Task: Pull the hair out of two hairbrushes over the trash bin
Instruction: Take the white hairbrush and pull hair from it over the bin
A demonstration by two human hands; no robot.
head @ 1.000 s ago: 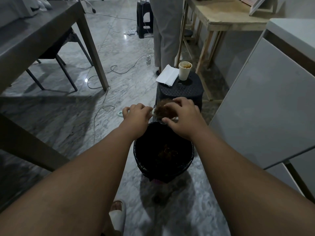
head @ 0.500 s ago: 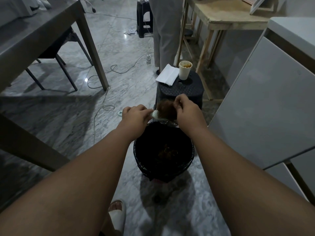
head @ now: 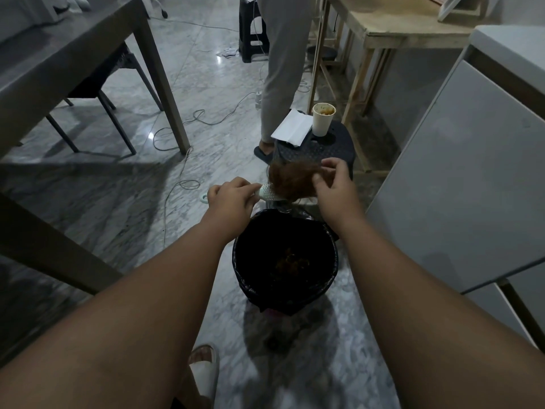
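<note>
A white hairbrush (head: pixel 269 195) is held level above the far rim of the trash bin (head: pixel 239 261), which has a black liner and some brown hair at its bottom. My left hand (head: pixel 230 199) is closed around the brush handle. My right hand (head: pixel 331 187) pinches a brown clump of hair (head: pixel 292 180) that stands up off the bristles, still touching the brush head. A second brush is not visible.
A black plastic stool (head: pixel 321 149) just beyond the bin carries a paper cup (head: pixel 323 119) and a white napkin (head: pixel 292 129). A person's legs (head: pixel 283 69) stand behind it. A grey table (head: pixel 73 60) is at left, a white cabinet (head: pixel 460 178) at right, cables (head: pixel 188 125) on the floor.
My right hand has gone from lying over the brush head to pinching the hair and lifting it up and away from the bristles. My left hand stayed on the handle.
</note>
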